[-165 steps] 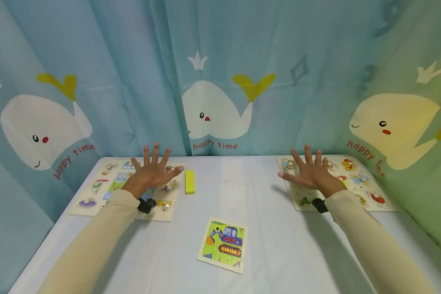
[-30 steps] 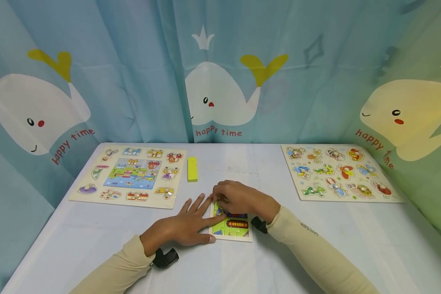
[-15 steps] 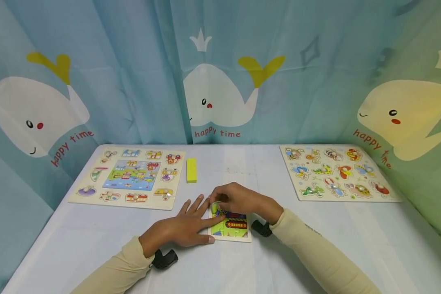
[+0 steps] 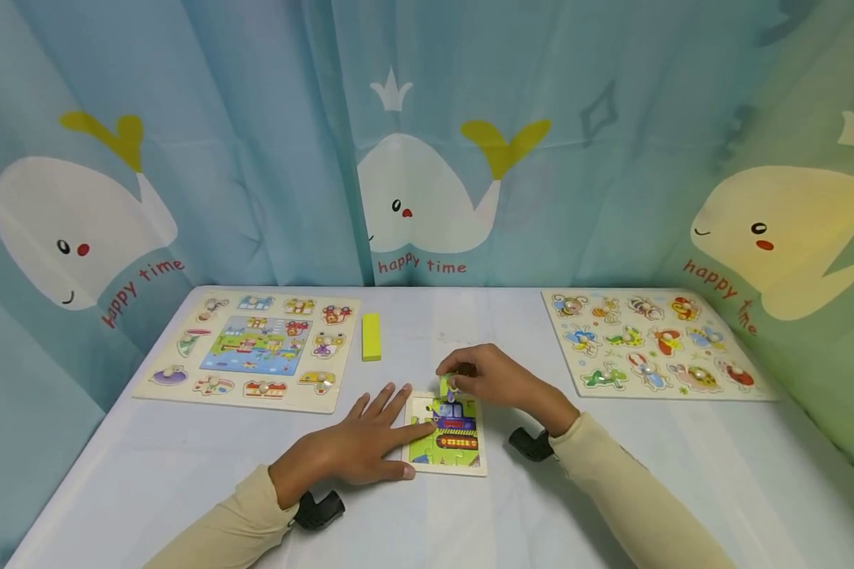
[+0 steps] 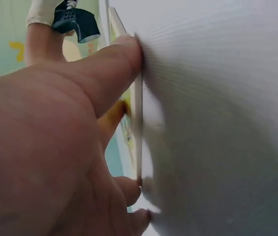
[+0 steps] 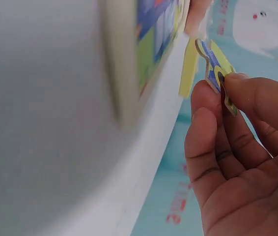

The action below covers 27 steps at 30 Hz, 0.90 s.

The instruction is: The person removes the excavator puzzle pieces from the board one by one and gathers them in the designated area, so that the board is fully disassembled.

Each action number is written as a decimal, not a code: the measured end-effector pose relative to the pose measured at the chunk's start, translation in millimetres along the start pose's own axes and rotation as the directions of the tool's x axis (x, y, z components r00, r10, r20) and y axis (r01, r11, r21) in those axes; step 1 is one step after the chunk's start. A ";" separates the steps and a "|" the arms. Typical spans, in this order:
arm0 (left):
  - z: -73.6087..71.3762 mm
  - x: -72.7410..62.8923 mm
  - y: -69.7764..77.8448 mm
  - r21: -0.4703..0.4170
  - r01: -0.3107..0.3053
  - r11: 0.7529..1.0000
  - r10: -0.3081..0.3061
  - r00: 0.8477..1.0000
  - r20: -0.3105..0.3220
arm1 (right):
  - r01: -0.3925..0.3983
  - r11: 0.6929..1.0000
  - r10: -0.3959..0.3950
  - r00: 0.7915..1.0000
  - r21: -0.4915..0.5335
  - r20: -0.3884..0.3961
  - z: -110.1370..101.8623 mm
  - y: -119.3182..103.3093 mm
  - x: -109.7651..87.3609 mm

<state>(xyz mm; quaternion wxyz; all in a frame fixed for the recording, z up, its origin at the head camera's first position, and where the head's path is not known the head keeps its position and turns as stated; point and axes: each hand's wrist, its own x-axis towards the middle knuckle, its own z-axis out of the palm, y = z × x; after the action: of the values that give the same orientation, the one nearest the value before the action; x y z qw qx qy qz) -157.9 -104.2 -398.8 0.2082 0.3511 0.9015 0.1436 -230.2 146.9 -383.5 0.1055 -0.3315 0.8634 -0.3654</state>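
My right hand [image 4: 494,375] pinches a green and blue jigsaw piece [image 6: 212,61] between thumb and fingers, just above the far edge of a small puzzle tray [image 4: 444,472]. In the right wrist view the piece stands tilted, apart from the tray. My left hand [image 4: 352,446] lies with spread, straight fingers against the tray's left side, one fingertip on the picture. The tray shows an excavator picture; its upper left corner has a bare pale slot. The left wrist view shows the left thumb [image 5: 124,54] against the tray's edge.
Behind the left hand lies a peg puzzle board [image 4: 185,387] with vehicle shapes. A yellow block [image 4: 372,337] rests beside it. Another peg board [image 4: 572,348] with insects lies at the right. A whale-print curtain [image 4: 285,197] hangs along the table's back edge.
The right hand has lifted the jigsaw piece out of the tray's upper left corner and moved it right. The left hand has stayed on the tray's left side.
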 end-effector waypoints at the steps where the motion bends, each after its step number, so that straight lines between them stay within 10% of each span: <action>1: -1.3 -0.5 1.1 0.003 0.006 1.000 -0.006 1.000 -0.003 | -0.008 1.000 0.008 1.000 -0.001 -0.017 -2.6 2.9 -2.9; 10: -5.4 -4.3 2.4 0.012 0.074 0.997 -0.074 0.997 -0.010 | -0.060 0.997 0.063 0.993 0.040 -0.098 -17.5 25.3 -22.5; 27: -8.6 9.6 2.2 -0.032 -0.021 0.999 0.021 1.000 0.014 | -0.144 0.988 0.140 0.987 -0.058 -0.073 -18.5 38.6 -28.5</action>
<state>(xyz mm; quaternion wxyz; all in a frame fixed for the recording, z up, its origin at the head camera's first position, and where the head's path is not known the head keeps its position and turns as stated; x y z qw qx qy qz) -167.1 -97.0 -393.1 0.2184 0.3582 0.8940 0.1575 -235.6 195.7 -399.1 0.0911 -0.2595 0.8990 -0.3409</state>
